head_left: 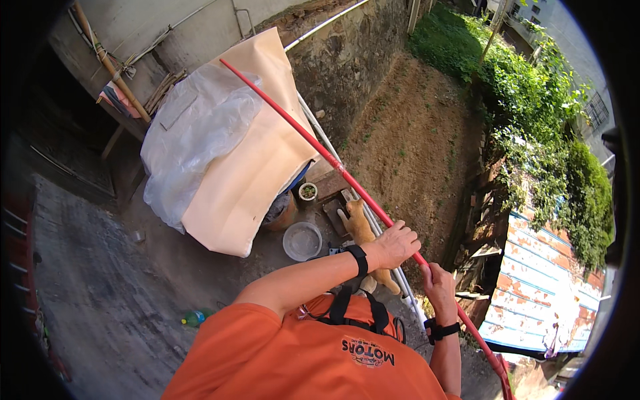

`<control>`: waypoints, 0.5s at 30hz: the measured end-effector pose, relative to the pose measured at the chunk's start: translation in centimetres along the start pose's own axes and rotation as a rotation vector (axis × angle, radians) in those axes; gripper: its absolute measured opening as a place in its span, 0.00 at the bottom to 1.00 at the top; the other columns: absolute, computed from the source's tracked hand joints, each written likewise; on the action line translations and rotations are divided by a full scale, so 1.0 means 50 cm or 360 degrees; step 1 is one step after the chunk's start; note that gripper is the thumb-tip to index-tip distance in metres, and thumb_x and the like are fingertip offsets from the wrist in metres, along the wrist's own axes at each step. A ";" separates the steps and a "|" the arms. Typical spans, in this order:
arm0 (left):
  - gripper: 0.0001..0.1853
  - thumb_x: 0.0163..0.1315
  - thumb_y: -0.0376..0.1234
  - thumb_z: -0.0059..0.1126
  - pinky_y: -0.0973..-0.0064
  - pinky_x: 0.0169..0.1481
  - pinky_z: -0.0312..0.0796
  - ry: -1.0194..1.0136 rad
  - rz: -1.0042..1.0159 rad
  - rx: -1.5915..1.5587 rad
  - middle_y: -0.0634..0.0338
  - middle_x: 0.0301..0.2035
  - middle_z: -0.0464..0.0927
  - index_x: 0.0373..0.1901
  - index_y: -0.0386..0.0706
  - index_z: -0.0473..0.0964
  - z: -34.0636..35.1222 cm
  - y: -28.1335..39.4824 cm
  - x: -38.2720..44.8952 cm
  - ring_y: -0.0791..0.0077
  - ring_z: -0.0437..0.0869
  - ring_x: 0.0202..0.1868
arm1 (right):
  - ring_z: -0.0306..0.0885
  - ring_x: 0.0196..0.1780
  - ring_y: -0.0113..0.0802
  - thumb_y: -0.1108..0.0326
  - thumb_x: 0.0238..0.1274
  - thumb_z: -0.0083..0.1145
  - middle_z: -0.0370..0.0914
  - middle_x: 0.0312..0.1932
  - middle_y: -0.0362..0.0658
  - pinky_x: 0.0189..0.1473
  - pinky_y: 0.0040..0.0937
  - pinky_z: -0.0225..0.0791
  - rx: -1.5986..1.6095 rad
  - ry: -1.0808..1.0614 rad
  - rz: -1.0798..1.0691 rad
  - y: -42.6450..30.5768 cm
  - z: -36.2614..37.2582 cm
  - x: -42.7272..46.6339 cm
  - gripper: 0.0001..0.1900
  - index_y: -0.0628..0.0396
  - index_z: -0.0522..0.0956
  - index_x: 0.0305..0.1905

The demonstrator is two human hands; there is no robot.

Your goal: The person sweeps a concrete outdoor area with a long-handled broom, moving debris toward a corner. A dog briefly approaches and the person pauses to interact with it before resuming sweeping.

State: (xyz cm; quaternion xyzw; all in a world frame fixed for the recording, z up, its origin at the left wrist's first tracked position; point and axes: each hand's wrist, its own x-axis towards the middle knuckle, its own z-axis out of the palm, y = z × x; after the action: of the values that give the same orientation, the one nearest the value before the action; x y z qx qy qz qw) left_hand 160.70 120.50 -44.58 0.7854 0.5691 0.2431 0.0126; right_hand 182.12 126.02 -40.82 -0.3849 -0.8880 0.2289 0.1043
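A long red pole [295,125] slants across the view, from the draped sheets at upper left down to the lower right. My left hand [396,244] is closed around it from above, with a black band on the wrist. Slightly lower on the same pole, my right hand [440,290] grips it too, and that wrist also has a black band. The pole's upper end shows over a beige sheet [245,180]. Crumpled clear plastic [200,145] lies across part of this sheet. At the lower right, the pole's other end runs out of view.
An orange cat [361,222] is below my left forearm, beside pale pipes [372,220]. Nearby stand a round basin [302,241] and a small potted plant [308,191]. A soil plot [410,135] borders a stone wall [345,65]. A rusty metal roof [535,285] lies right; a bottle [192,318] lies left.
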 end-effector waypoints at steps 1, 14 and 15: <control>0.07 0.54 0.31 0.58 0.58 0.61 0.64 0.0054 -0.0040 0.0054 0.56 0.34 0.72 0.34 0.43 0.73 -0.007 -0.010 -0.001 0.58 0.78 0.47 | 0.76 0.29 0.59 0.57 0.72 0.56 0.74 0.22 0.57 0.28 0.49 0.66 0.0027 -0.0018 0.0086 0.005 -0.002 -0.003 0.17 0.58 0.75 0.29; 0.25 0.62 0.32 0.55 0.52 0.76 0.54 -0.0131 0.0055 0.0161 0.49 0.59 0.72 0.62 0.38 0.69 0.058 0.019 -0.081 0.51 0.68 0.68 | 0.72 0.23 0.58 0.59 0.74 0.54 0.70 0.19 0.59 0.26 0.48 0.62 0.0248 -0.0095 0.0306 0.041 0.038 -0.170 0.17 0.61 0.76 0.31; 0.25 0.62 0.32 0.55 0.52 0.76 0.54 -0.0132 0.0128 0.0144 0.49 0.59 0.72 0.63 0.38 0.69 0.068 0.032 -0.091 0.51 0.68 0.68 | 0.70 0.22 0.59 0.59 0.74 0.54 0.69 0.18 0.58 0.26 0.48 0.62 0.0247 -0.0119 0.0373 0.046 0.040 -0.192 0.18 0.61 0.75 0.30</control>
State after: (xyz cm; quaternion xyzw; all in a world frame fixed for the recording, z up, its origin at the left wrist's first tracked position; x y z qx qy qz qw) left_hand 162.39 116.72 -48.77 0.8168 0.5465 0.1847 -0.0091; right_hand 189.42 119.72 -43.75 -0.4681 -0.8198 0.3217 0.0732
